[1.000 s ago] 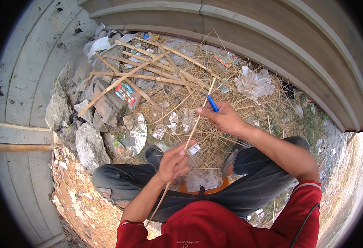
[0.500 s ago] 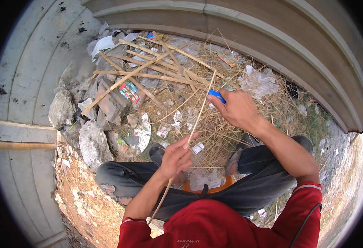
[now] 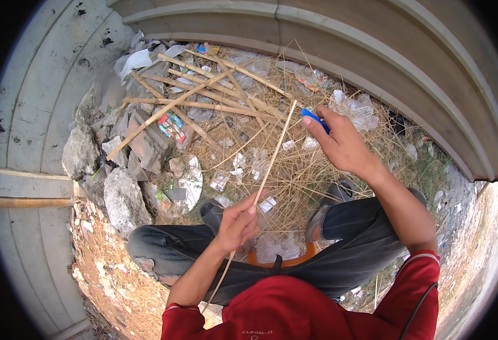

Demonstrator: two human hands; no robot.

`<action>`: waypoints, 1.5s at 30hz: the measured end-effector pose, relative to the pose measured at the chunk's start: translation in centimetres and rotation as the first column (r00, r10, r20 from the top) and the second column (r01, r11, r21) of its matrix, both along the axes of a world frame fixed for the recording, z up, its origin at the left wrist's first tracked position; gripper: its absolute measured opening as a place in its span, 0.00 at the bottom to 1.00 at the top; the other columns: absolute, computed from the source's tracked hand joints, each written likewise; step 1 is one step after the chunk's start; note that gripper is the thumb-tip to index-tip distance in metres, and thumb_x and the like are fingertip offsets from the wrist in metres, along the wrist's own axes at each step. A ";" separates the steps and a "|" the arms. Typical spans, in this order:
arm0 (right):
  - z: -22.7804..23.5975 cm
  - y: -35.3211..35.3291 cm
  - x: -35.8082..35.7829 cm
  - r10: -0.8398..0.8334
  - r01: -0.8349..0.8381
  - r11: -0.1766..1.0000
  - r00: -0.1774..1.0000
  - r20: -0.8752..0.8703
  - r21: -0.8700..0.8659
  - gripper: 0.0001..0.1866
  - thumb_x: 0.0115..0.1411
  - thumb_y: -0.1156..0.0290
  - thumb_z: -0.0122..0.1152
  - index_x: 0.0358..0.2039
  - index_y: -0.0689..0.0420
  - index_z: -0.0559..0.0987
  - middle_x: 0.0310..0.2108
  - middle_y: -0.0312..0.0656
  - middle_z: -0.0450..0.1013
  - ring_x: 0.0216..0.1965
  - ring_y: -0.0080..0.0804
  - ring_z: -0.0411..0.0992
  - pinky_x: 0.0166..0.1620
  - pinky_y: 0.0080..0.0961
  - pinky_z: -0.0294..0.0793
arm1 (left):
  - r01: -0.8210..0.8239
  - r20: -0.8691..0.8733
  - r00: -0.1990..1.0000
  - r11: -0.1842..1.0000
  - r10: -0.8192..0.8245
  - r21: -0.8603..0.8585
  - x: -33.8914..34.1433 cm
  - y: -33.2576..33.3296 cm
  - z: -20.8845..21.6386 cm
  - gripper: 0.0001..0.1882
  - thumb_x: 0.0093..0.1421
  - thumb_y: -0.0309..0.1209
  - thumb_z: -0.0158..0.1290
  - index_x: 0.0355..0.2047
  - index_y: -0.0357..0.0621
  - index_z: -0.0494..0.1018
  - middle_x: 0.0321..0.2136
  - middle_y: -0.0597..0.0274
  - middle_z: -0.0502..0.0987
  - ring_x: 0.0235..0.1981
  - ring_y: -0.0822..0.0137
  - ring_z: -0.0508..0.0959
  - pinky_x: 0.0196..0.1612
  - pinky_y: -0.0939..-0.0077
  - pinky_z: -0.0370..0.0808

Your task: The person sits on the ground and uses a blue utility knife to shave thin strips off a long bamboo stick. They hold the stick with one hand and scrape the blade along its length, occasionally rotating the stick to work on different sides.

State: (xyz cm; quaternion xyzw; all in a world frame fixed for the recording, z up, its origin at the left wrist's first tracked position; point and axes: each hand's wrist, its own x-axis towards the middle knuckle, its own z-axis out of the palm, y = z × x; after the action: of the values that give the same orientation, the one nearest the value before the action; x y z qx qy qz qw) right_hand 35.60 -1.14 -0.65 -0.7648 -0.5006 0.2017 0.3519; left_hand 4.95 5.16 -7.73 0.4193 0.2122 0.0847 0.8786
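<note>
A long, thin pale strip of bamboo (image 3: 277, 148) runs slantwise between my legs, its far end leaning slightly right. My left hand (image 3: 238, 225) is closed round its lower part, and the near end passes back below that hand beside my forearm. My right hand (image 3: 339, 139) grips a small bright blue tool (image 3: 315, 119) between thumb and fingers. This tool sits just right of the strip's far tip, apart from it. Most of the tool is hidden in the hand, so its kind is not clear.
Several flat bamboo slats (image 3: 198, 90) lie crossed at the back left. Broken concrete lumps (image 3: 125, 198) stand at the left. Thin straw-like shavings (image 3: 300, 181), plastic bags (image 3: 357, 110) and paper scraps cover the ground. Ribbed metal sheeting (image 3: 339, 34) closes off the back. I sit on something orange (image 3: 294, 259).
My right hand with the blue tool has moved right, away from the strip. The left hand still holds the strip in nearly the same place. The view has shifted slightly.
</note>
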 end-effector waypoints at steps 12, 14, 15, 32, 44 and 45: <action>-4.3 0.5 -2.1 0.110 -0.058 0.977 0.962 0.252 -0.203 0.29 0.71 0.48 0.46 0.34 0.65 0.78 0.23 0.60 0.76 0.29 0.60 0.78 0.35 0.50 0.77 | -0.040 -0.082 0.996 0.997 0.046 0.070 -0.2 -0.6 -0.9 0.26 0.74 0.31 0.41 0.70 0.37 0.56 0.12 0.75 0.52 0.11 0.82 0.50 0.16 0.83 0.53; -3.9 1.9 4.1 -0.116 0.183 0.961 0.947 0.299 -0.207 0.29 0.72 0.48 0.44 0.35 0.66 0.78 0.24 0.61 0.76 0.30 0.62 0.77 0.35 0.53 0.75 | 0.038 -0.054 0.998 0.997 -0.034 0.063 -1.2 -1.3 -0.2 0.25 0.75 0.31 0.41 0.70 0.38 0.56 0.13 0.77 0.53 0.12 0.83 0.52 0.18 0.84 0.53; -4.9 1.9 7.6 -0.171 0.204 0.976 0.936 0.309 -0.078 0.32 0.71 0.45 0.44 0.35 0.67 0.78 0.18 0.53 0.74 0.23 0.53 0.76 0.29 0.48 0.72 | 0.075 -0.032 0.997 0.995 -0.073 0.060 -1.3 -1.4 0.0 0.25 0.75 0.31 0.40 0.70 0.39 0.57 0.14 0.77 0.54 0.13 0.83 0.53 0.18 0.84 0.53; -4.8 2.8 0.9 -0.172 0.238 0.971 0.644 -0.745 -0.018 0.18 0.70 0.55 0.57 0.33 0.58 0.75 0.13 0.23 0.55 0.12 0.14 0.50 0.16 0.20 0.48 | 0.146 -0.170 0.980 0.961 -0.108 0.234 0.0 -1.1 -0.2 0.26 0.75 0.33 0.40 0.72 0.44 0.54 0.15 0.75 0.62 0.15 0.83 0.61 0.19 0.86 0.58; -2.0 0.6 1.4 -0.036 0.050 0.996 0.981 -0.190 0.071 0.24 0.73 0.52 0.45 0.36 0.64 0.73 0.21 0.51 0.71 0.24 0.48 0.71 0.34 0.43 0.70 | 0.024 -0.065 0.998 0.994 -0.017 0.106 0.1 -1.0 -0.2 0.24 0.75 0.33 0.40 0.69 0.38 0.58 0.16 0.78 0.53 0.15 0.84 0.52 0.20 0.84 0.51; -2.0 0.5 1.4 -0.042 0.049 0.998 0.989 -0.144 0.043 0.24 0.73 0.52 0.45 0.35 0.64 0.74 0.21 0.53 0.71 0.25 0.51 0.72 0.35 0.44 0.70 | 0.023 -0.062 0.998 0.994 -0.016 0.103 0.1 -1.0 -0.2 0.24 0.75 0.33 0.40 0.68 0.38 0.59 0.16 0.78 0.53 0.15 0.84 0.52 0.20 0.84 0.51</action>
State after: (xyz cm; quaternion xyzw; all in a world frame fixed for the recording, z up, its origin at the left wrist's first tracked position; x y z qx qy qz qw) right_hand 37.01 -0.63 -2.68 -0.7513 -0.4611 0.2362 0.4088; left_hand 5.03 4.19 -7.92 0.4690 0.2303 0.0742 0.8494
